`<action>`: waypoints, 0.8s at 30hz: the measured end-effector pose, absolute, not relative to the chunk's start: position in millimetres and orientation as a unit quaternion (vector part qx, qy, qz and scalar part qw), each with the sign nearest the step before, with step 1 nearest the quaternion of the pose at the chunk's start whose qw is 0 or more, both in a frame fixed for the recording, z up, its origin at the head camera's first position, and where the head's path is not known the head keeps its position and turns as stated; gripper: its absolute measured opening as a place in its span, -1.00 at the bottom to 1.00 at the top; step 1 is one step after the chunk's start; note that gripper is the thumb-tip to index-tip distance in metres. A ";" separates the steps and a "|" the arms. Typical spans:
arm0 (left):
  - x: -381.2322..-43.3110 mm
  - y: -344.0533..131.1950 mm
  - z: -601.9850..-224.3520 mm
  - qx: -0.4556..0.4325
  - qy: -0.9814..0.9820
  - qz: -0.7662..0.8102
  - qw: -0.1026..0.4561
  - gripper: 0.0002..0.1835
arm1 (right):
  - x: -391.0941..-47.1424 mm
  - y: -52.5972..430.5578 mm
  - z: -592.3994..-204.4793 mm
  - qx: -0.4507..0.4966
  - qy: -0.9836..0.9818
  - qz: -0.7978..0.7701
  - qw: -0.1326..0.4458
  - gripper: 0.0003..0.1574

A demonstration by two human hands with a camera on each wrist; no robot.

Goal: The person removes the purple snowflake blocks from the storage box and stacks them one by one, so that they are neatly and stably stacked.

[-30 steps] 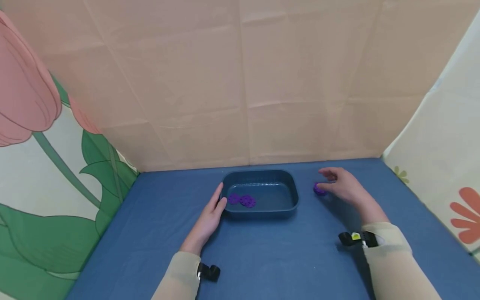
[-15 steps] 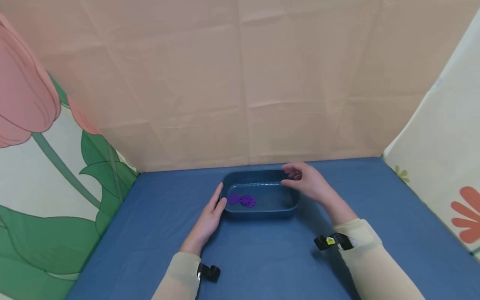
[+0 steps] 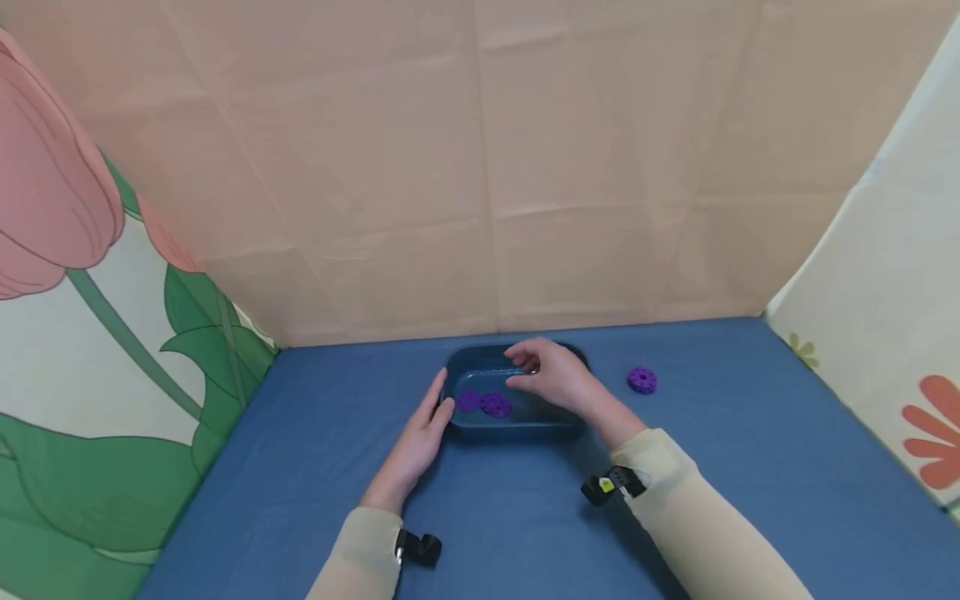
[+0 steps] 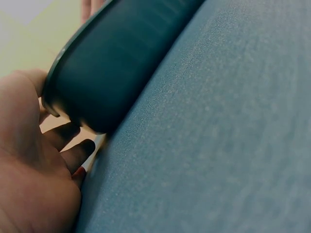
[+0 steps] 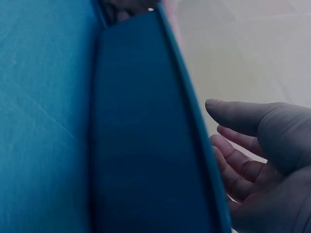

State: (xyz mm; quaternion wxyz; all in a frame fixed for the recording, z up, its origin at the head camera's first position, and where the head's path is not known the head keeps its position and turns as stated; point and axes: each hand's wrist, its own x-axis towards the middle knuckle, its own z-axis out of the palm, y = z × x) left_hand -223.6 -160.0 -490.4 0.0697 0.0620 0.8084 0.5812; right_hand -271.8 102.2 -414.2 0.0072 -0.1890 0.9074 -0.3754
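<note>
A dark blue rectangular dish (image 3: pixel 551 427) stands on the blue-covered table. At its left end my left hand (image 3: pixel 411 442) rests against the outer wall, fingers extended and thumb by the near corner. My right hand (image 3: pixel 558 379) is over the dish's right half, loosely bent, thumb and fingertips apart with nothing visible between them. Two purple discs with holes, a left one (image 3: pixel 468 401) and a right one (image 3: pixel 496 405), lie in the dish's left part. Another purple disc (image 3: pixel 642 380) lies on the table to the right. In the right wrist view the right hand (image 5: pixel 265 155) is beyond the dish wall (image 5: pixel 146 126).
The blue cloth (image 3: pixel 285 467) covers the table. A plain beige sheet (image 3: pixel 390 208) hangs along the back edge. Side sheets carry printed flowers, a tulip (image 3: pixel 52 158) on the left and a red flower (image 3: pixel 937 433) on the right.
My right hand has moved left from beside the purple disc on the table to above the dish. That disc sits where it was. My left hand and the dish have stayed put.
</note>
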 end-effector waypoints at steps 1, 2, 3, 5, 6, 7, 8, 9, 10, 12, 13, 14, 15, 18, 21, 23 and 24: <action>-223.6 -159.4 -490.6 0.061 0.810 0.580 0.067 -0.31 | -272.5 99.5 -415.6 -0.193 0.909 -0.370 0.013 -0.45; -222.9 -158.9 -490.2 0.061 0.811 0.579 0.062 -0.31 | -273.8 96.8 -417.3 -0.195 0.910 -0.366 0.017 -0.44; -222.8 -158.5 -490.4 0.061 0.812 0.578 0.058 -0.30 | -274.9 94.4 -419.1 -0.198 0.911 -0.360 0.021 -0.41; -222.0 -158.0 -490.9 0.061 0.814 0.576 0.050 -0.29 | -277.4 89.8 -422.3 -0.201 0.915 -0.349 0.032 -0.39; -222.0 -157.8 -491.3 0.062 0.813 0.576 0.048 -0.29 | -278.7 88.0 -424.2 -0.201 0.917 -0.344 0.039 -0.37; -221.9 -157.7 -491.3 0.063 0.813 0.577 0.047 -0.29 | -280.0 86.3 -426.2 -0.200 0.919 -0.336 0.046 -0.37; -221.8 -157.8 -491.2 0.064 0.813 0.576 0.046 -0.28 | -281.1 84.8 -428.1 -0.197 0.922 -0.328 0.053 -0.37; -221.9 -157.7 -491.3 0.064 0.814 0.576 0.045 -0.28 | -281.8 83.7 -429.8 -0.196 0.925 -0.319 0.059 -0.38; -221.4 -157.6 -491.2 0.064 0.814 0.575 0.045 -0.28 | -282.7 82.9 -432.1 -0.193 0.928 -0.312 0.064 -0.38; -220.8 -157.3 -490.8 0.066 0.815 0.575 0.044 -0.28 | -284.4 81.7 -436.8 -0.192 0.931 -0.302 0.074 -0.37; -220.3 -157.3 -490.5 0.066 0.815 0.574 0.044 -0.28 | -285.2 81.0 -438.8 -0.191 0.931 -0.300 0.078 -0.37; -219.9 -157.2 -490.3 0.066 0.815 0.573 0.044 -0.28 | -286.2 80.5 -440.7 -0.192 0.931 -0.301 0.081 -0.36; -219.6 -157.2 -490.2 0.066 0.815 0.574 0.044 -0.28 | -287.5 80.1 -442.8 -0.194 0.930 -0.300 0.083 -0.36; -219.6 -157.4 -490.3 0.067 0.815 0.574 0.044 -0.28 | -290.9 78.9 -447.1 -0.199 0.928 -0.301 0.092 -0.34; -220.9 -157.7 -491.0 0.064 0.816 0.572 0.046 -0.28 | -293.5 78.2 -449.1 -0.210 0.925 -0.301 0.094 -0.33; -221.6 -158.2 -491.5 0.064 0.817 0.572 0.047 -0.28 | -294.8 78.0 -449.6 -0.217 0.924 -0.301 0.096 -0.33; -221.9 -158.6 -491.6 0.063 0.817 0.571 0.048 -0.27 | -295.4 77.8 -449.9 -0.219 0.923 -0.300 0.097 -0.33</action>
